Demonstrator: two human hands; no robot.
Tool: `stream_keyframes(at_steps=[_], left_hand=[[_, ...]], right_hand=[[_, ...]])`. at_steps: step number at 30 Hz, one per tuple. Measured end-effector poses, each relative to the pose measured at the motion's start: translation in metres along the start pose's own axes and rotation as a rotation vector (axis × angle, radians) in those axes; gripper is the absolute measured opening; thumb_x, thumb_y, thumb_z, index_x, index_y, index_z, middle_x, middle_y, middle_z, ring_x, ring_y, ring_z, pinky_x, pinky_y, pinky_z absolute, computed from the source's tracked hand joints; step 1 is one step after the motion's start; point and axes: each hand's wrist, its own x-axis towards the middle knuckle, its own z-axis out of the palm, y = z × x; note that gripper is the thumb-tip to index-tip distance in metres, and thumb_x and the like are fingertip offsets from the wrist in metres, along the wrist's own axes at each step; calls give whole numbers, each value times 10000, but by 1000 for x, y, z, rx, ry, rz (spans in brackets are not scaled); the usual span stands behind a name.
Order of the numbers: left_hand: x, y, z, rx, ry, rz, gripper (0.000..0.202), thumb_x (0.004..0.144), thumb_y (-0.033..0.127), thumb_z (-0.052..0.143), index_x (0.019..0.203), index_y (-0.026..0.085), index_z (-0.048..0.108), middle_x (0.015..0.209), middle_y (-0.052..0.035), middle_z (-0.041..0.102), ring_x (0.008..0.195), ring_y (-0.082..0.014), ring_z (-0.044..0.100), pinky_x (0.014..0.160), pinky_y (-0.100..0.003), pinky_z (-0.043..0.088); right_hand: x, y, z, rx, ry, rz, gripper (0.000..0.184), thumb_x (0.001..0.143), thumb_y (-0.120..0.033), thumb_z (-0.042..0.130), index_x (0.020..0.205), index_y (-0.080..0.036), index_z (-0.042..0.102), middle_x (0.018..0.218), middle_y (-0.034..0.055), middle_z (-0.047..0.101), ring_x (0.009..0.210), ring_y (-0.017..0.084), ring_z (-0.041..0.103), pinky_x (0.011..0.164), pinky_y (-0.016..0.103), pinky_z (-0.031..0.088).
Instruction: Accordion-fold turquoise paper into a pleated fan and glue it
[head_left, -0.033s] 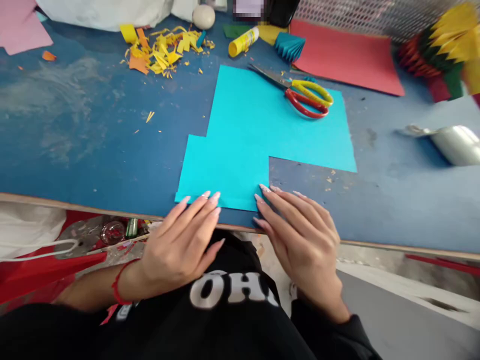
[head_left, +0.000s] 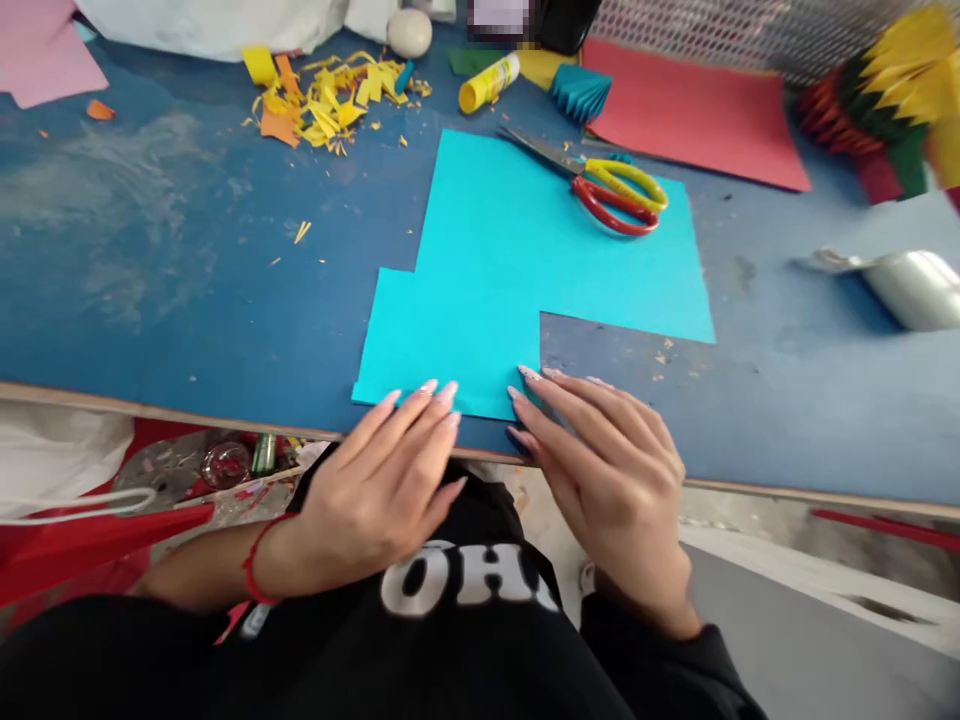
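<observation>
A cyan paper sheet point(head_left: 510, 270) with stepped, cut-out corners lies flat on the blue table point(head_left: 150, 300). My left hand point(head_left: 382, 490) is stretched out, and its fingertips rest on the sheet's near edge. My right hand point(head_left: 607, 470) is also flat and spread, its fingertips touching the sheet's near right corner. Neither hand holds anything. Scissors point(head_left: 611, 190) with yellow and red handles lie on the far part of the sheet.
Yellow and orange paper scraps point(head_left: 322, 100) lie at the back left, with a yellow glue stick point(head_left: 487, 83) and a folded cyan fan point(head_left: 579, 92) behind the sheet. A red sheet point(head_left: 697, 110), a multicoloured paper fan point(head_left: 892, 100) and a silver object point(head_left: 911, 285) are on the right.
My left hand has slid slightly to the right along the sheet's near edge. The right hand has barely moved.
</observation>
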Motion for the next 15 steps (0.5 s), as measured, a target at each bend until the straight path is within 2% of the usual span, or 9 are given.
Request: stream_keyframes(at_steps=[3,5,9,12,15], left_hand=[[15,14,13,22,-8,71,502,1039,343,628,1374,-29,594,1448,-247,628,1374,-355,629,1171,-451,496],[18,16,14,22,-25,99,502,1057,342,594,1407,-17,577,1470,-244,610,1394,-350,614,1172,-459,495],[11,3,-2,32,-90,36,491,1072,306,580,1465,12,550,1534,-162,575,1419,-309,596,1210,-467,455],[1,-7,-17,104,-70,-54,504,1049,289,641,1454,-2,567,1507,-154,603,1379,-297,631,1240,-445,425],[-7,-14,-23,115,-59,-124,530,1014,256,697,1465,11,562,1483,-149,629,1366,-290,642,1263,-442,408]], right_hand=[[9,7,-4,31,-29,-63,245,975,-96,683,1199,-164,757,1312,85,758,1175,271,716,998,410,557],[12,11,-6,23,-34,-125,238,981,-67,657,1180,-152,755,1283,89,767,1153,259,720,973,399,562],[13,15,-4,-3,-2,-177,252,944,-56,715,1170,-158,754,1215,64,793,1093,237,742,918,374,572],[12,14,2,-21,76,-173,260,910,-40,750,1146,-149,754,1156,55,811,1017,231,760,864,369,581],[11,16,6,-34,99,-187,273,893,-26,763,1138,-146,753,1150,57,813,1007,232,768,837,367,587]])
